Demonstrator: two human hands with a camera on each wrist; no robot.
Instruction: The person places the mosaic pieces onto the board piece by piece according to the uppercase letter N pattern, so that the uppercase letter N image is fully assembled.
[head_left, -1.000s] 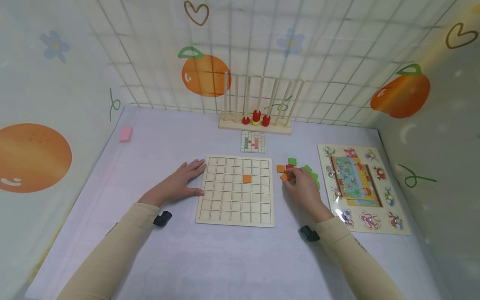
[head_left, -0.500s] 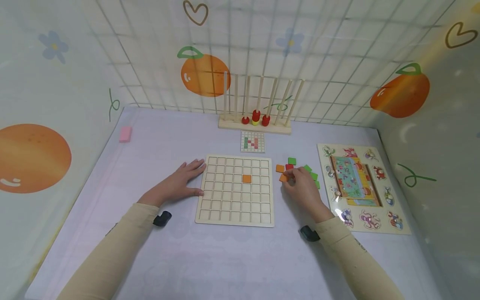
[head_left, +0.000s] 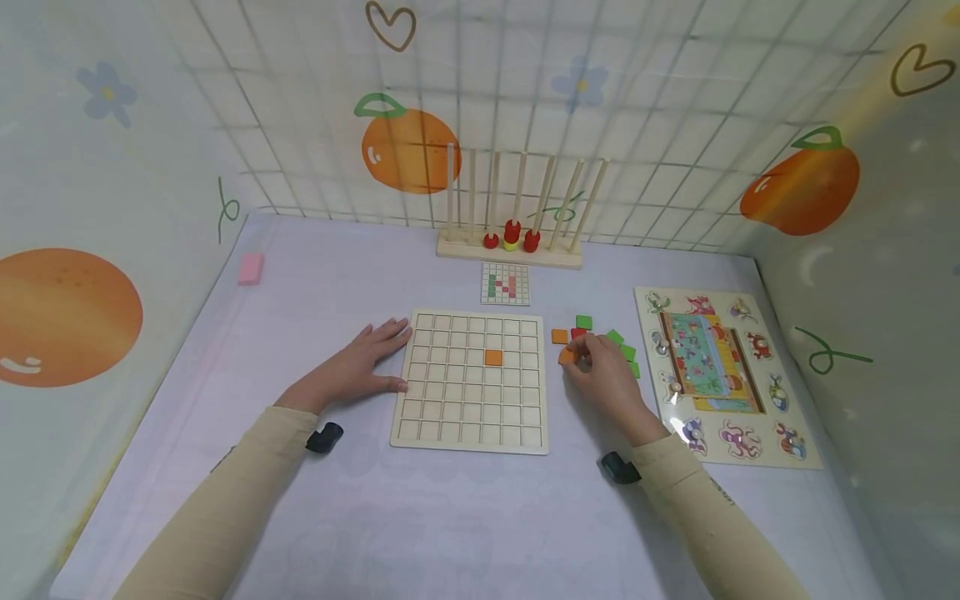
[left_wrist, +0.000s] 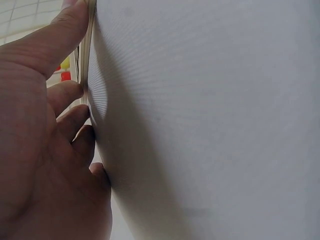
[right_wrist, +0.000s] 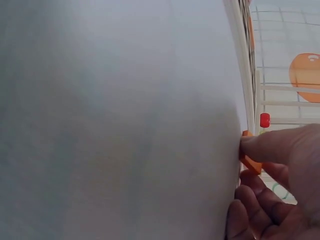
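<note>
Tabletop [head_left: 450, 517] before fruit-printed backdrop [head_left: 652, 100]

The head camera looks forward and down from above the near side of the table [head_left: 450, 525], far enough back to take in the left hand [head_left: 348, 367], the right hand [head_left: 606, 383], the wooden grid board [head_left: 472, 400] and the printed backdrop [head_left: 480, 67]. The wrist cameras skim the table at close range, each rolled sideways and facing along its own hand toward the backdrop; red beads [head_left: 512, 227] on the peg abacus [head_left: 495, 254] show in all three views
</note>
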